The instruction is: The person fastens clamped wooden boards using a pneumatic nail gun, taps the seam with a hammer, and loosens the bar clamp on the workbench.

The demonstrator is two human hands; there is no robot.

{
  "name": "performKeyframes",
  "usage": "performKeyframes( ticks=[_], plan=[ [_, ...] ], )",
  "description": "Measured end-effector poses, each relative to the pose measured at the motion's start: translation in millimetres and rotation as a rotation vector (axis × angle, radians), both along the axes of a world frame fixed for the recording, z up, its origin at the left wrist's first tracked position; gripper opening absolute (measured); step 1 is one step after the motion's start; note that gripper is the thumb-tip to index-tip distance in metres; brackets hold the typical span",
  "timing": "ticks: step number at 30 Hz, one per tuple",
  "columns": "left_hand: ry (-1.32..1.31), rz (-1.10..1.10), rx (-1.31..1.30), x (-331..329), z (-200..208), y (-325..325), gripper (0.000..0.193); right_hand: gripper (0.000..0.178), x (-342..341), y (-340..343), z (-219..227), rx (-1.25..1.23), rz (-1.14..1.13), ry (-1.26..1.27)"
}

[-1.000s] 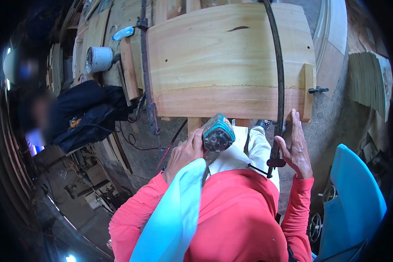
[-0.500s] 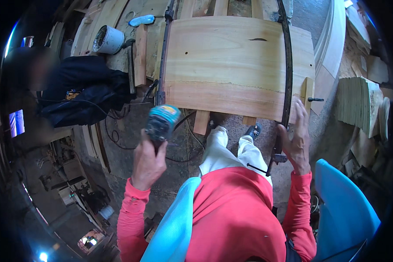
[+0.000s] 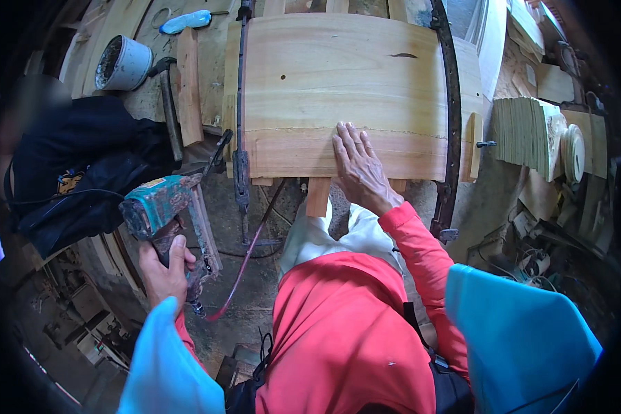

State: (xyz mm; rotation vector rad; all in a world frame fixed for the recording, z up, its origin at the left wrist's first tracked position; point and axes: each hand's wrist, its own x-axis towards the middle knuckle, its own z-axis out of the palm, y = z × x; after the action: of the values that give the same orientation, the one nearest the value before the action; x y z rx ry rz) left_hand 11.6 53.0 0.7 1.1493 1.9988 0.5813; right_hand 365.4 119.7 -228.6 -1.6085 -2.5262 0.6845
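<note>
A wide panel of glued wooden boards [image 3: 338, 90] lies on the bench, held between two dark bar clamps [image 3: 241, 124] on its left and right edges. My right hand [image 3: 359, 169] rests flat, fingers spread, on the panel's near edge. My left hand [image 3: 162, 265] grips the handle of a teal power tool [image 3: 160, 203], held low to the left, away from the panel. A red hose [image 3: 245, 259] trails down from the tool's side.
A white can [image 3: 122, 62] and a hammer [image 3: 167, 103] lie at the bench's back left, next to a blue bottle [image 3: 186, 21]. A dark jacket [image 3: 83, 159] is heaped on the left. Stacked thin wood pieces [image 3: 528, 134] sit at the right.
My right hand moved from the right clamp onto the panel's near edge. My left hand carried the power tool further left and down, away from the boards.
</note>
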Motion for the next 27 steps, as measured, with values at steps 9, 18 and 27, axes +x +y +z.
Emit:
performKeyframes(
  ticks=[9,18,27],
  plan=[
    [-0.09,-0.01,-0.015,-26.9,-6.2,26.5,0.02,0.095,-17.0,-16.9,4.1,-0.034,-0.114,-0.061],
    [-0.219,-0.201,-0.021,-3.9,-2.1,43.5,0.02,0.089,-22.9,-56.3,4.4,-0.054,-0.197,-0.006],
    [-0.064,-0.163,0.03,17.5,9.9,28.7,0.02,0.066,0.2,-52.7,-13.4,0.093,-0.101,-0.039]
  ],
)
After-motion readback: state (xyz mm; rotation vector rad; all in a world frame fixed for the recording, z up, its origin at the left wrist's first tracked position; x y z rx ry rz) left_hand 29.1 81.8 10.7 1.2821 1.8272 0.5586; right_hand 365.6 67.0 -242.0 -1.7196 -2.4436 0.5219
